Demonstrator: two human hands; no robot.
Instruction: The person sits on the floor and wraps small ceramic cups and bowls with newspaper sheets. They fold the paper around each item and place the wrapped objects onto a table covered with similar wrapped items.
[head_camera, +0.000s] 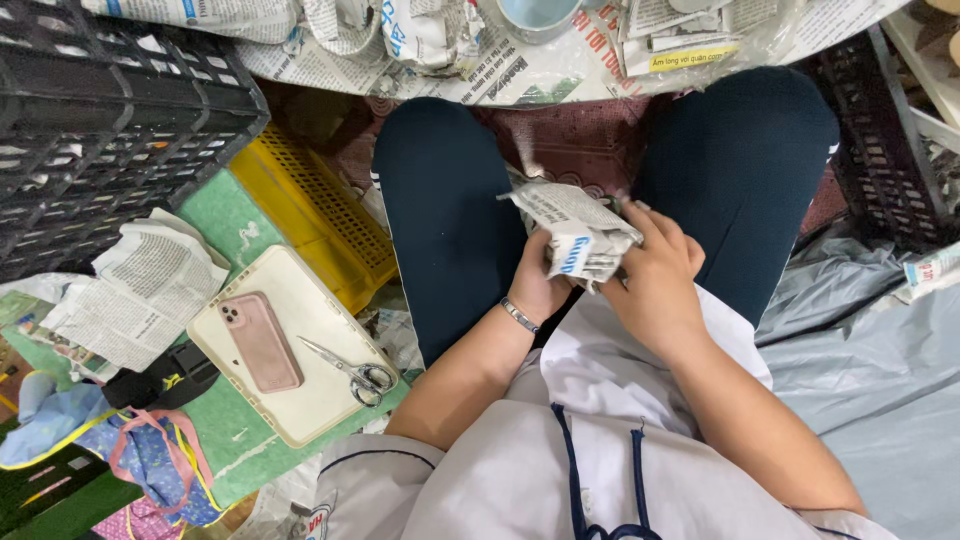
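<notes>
Seen from above, a seated person's left hand (537, 285) and right hand (655, 280) meet over the lap, fingers (640, 222) curled and pinching a crumpled newspaper bundle (578, 232) held between dark-trousered knees. To the left, scissors (352, 371) and a pink phone (260, 341) lie on a cream tray (300, 420). Beyond, a yellow crate (315, 215) and newspaper sheets (500, 70).

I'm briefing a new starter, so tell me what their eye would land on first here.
First, both hands, left hand and right hand, clasp a newspaper bundle over the lap at centre. Next, at lower left, a pink phone and scissors lie on a cream tray. A yellow crate sits just above it, beside black crates.
</notes>
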